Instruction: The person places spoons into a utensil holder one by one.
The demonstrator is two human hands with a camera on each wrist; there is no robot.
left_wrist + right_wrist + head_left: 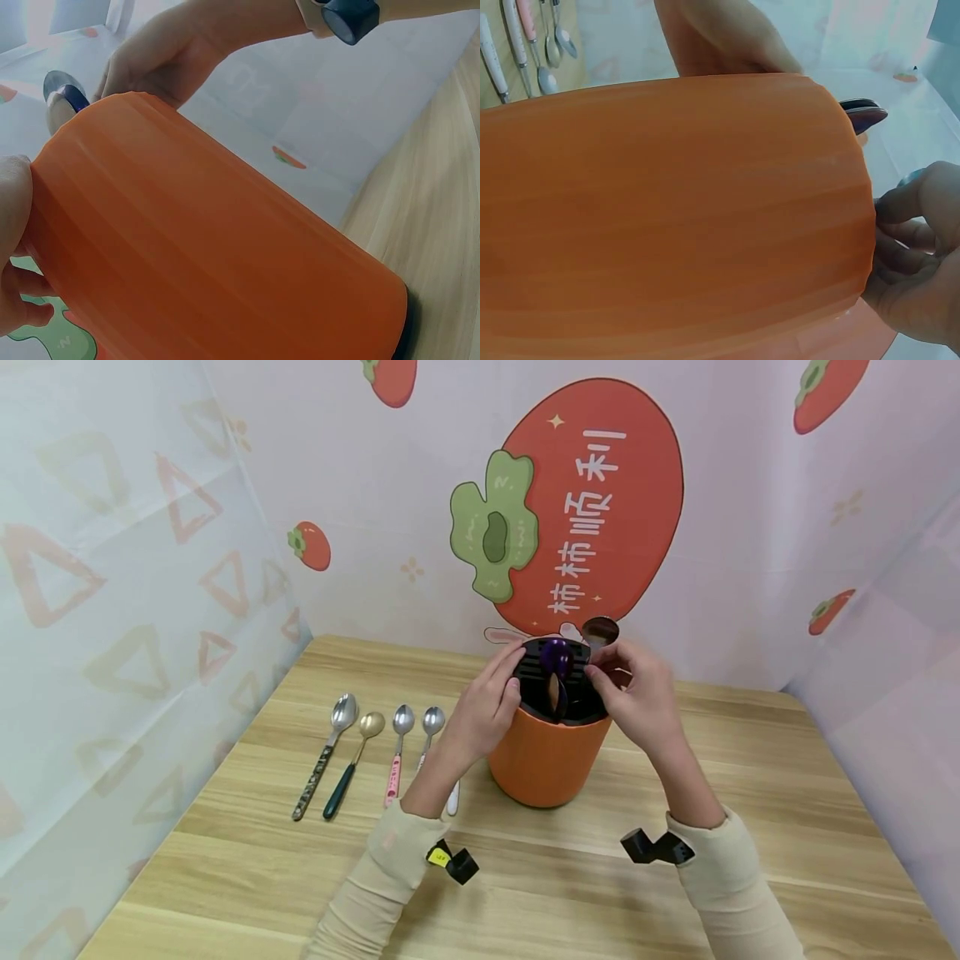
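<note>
An orange pot (547,764) with a black slotted insert (528,668) stands upright on the table. My left hand (483,710) rests against its left rim, fingers extended along the edge. At the right rim, thumb and fingers of my right hand (643,695) pinch a spoon (600,631), its shiny bowl pointing up above the fingers. The lower part of that spoon is hidden by the hand and pot. A purple spoon (557,658) and a dark coppery spoon (556,696) stand bowl-up inside the pot. In the right wrist view, the right hand (922,262) is close against the rim.
Left of the pot, several spoons lie in a row: one with a black patterned handle (313,783), a gold one with a dark green handle (340,792), one pink-handled (393,781), and one white-handled (453,798), partly behind my left forearm. A printed backdrop (390,468) rises behind the table (750,777).
</note>
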